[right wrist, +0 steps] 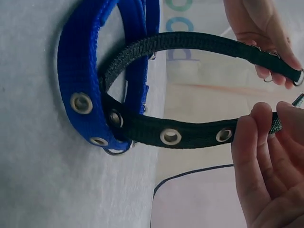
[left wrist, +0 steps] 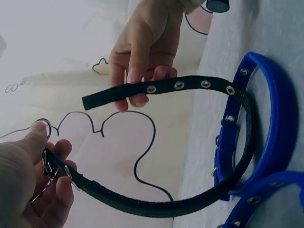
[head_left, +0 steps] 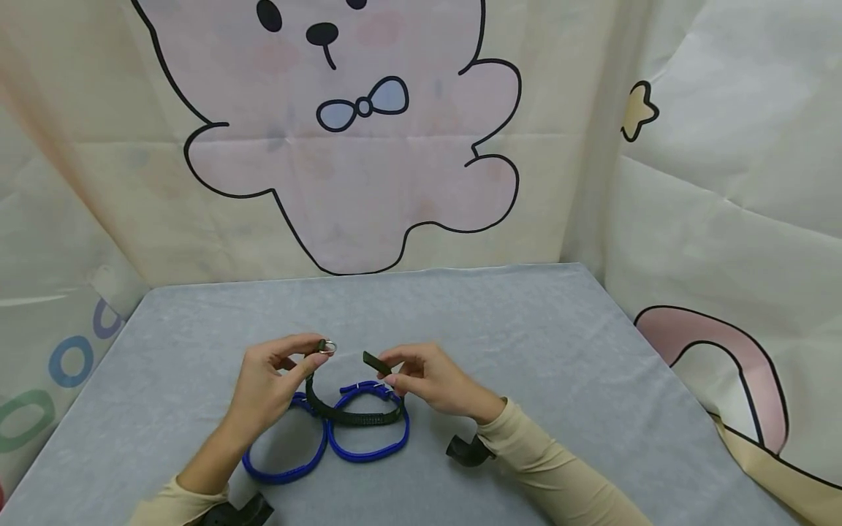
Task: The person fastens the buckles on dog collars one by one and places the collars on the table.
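Note:
A dark green collar [head_left: 355,418] hangs in an open loop between the two hands, its strap dotted with metal eyelets. The left hand [head_left: 266,380] pinches its buckle end, where a metal ring [head_left: 329,347] shows. Near the plain tip, the right hand [head_left: 430,376] holds the strap between thumb and fingers. A gap separates the two ends. Beneath the green loop lie two blue collars: the right one [head_left: 368,459] is a round loop, as is the left one [head_left: 283,478]. In the right wrist view a blue collar [right wrist: 78,61] stands close behind the green strap.
Grey cloth [head_left: 526,329] covers the table. A printed curtain [head_left: 368,190] hangs behind it, with more printed sheets at both sides. Dark bands, such as the one at the right wrist [head_left: 468,451], sit by both sleeves.

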Tool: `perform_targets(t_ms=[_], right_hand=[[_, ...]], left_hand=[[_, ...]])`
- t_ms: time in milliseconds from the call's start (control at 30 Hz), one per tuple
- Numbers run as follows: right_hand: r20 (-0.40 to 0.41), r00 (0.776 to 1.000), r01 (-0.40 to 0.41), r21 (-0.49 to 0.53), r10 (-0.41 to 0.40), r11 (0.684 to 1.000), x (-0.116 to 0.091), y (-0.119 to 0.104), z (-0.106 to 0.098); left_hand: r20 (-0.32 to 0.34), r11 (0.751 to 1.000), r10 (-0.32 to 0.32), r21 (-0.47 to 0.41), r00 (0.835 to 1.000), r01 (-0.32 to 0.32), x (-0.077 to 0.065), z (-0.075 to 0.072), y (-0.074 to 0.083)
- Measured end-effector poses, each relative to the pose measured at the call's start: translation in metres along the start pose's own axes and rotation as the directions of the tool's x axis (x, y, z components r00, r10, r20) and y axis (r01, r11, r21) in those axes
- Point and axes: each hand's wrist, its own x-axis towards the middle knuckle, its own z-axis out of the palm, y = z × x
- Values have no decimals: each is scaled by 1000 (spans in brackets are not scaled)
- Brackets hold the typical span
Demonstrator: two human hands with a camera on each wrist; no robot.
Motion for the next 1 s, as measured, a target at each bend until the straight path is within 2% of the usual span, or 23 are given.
perform_targets(t_ms=[200, 333, 500, 633, 767, 1000], right_hand=[[16, 1000, -23, 8, 23, 1000, -1, -4, 9], [27, 1000, -4, 5, 4, 1000, -2, -7, 13], [30, 1000, 7, -20, -6, 1000, -2, -9, 17], [29, 1000, -8, -12, 9, 1000, -3, -11, 18], [22, 1000, -20, 8, 20, 1000, -4, -11, 19], [-9, 1000, -22, 52, 22, 998, -3, -8, 21]], left_hand=[[50, 989, -1, -151, 999, 9, -4, 10, 4], [88, 983, -11, -182, 996, 27, -8, 16, 7], [136, 984, -14, -176, 991, 39, -11, 23, 11], [162, 992, -10, -123, 987, 30, -13, 24, 13], [158, 996, 7, -87, 987, 7, -14, 24, 14], [162, 995, 12, -95, 987, 3, -14, 26, 16]])
